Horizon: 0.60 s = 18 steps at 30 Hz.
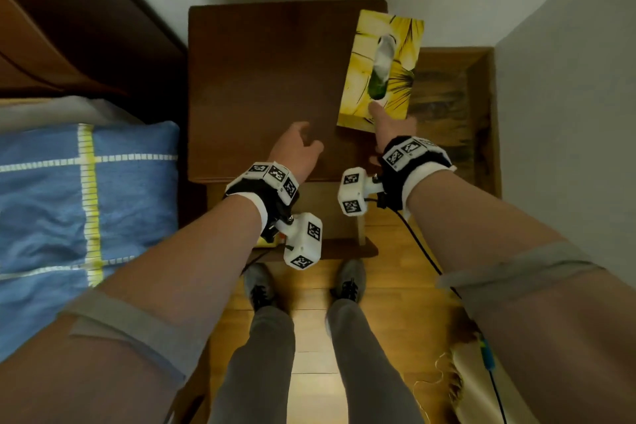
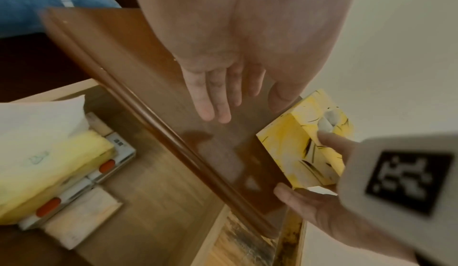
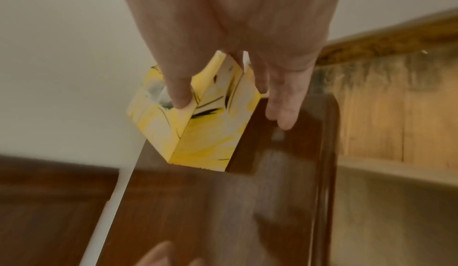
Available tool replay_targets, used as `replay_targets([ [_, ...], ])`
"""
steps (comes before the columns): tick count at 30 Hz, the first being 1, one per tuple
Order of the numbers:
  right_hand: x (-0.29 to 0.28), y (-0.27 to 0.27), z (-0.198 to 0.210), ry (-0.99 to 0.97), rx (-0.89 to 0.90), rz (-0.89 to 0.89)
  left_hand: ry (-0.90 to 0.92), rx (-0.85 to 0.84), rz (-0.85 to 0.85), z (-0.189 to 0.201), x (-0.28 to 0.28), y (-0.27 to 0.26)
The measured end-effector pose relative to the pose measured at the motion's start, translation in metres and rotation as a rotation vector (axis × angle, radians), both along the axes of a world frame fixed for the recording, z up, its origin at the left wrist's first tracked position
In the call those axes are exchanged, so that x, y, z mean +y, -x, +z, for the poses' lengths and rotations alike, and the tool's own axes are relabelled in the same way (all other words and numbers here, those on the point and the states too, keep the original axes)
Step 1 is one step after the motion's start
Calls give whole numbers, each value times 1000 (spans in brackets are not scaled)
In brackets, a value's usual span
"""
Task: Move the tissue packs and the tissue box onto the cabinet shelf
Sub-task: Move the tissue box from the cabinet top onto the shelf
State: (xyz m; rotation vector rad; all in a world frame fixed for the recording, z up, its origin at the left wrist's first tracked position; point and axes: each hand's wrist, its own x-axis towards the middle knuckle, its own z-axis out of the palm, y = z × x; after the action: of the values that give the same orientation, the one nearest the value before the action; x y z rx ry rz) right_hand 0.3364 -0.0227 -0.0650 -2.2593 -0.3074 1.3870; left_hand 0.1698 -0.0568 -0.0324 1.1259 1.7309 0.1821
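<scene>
Only the left-wrist view shows tissue packs (image 2: pixel 49 164) shelved below; right hand (image 1: pixel 390 132) grips the tissue box (image 1: pixel 380 69), left hand (image 1: pixel 297 151) loose.

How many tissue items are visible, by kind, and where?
Tissue box: 1, yellow, held by the right hand at the cabinet top edge.
Tissue packs: at least 2, stacked on the shelf below; the exact count is unclear.
Total: at least 3.

tissue box (image 1: pixel 380 70) on cabinet top (image 1: pixel 261 79) (right edge); tissue packs (image 2: pixel 49 164) on shelf (image 2: pixel 153 201) below.
</scene>
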Motion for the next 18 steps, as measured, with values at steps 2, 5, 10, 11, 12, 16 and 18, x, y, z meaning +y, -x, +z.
replay_targets([
  [2, 0, 2, -4, 8, 20, -56, 42, -70, 65, -8, -6, 6],
  [5, 1, 1, -10, -11, 55, -104, 80, -157, 191, -9, -11, 14],
  [10, 9, -2, -3, -12, 101, -177, 73, -166, 261, -9, -17, 18],
  [11, 9, 2, 9, -29, 146, -196, 74, -165, 264, -9, -17, 21],
  [12, 6, 3, 15, -42, 173, -204, 80, -169, 274, -8, -17, 23],
  [16, -28, 11, 19, -15, 115, -180, 133, -222, 331, -9, -21, 28],
  [18, -55, 11, 13, 0, 74, -80, 203, -270, 332, -9, -27, 21],
])
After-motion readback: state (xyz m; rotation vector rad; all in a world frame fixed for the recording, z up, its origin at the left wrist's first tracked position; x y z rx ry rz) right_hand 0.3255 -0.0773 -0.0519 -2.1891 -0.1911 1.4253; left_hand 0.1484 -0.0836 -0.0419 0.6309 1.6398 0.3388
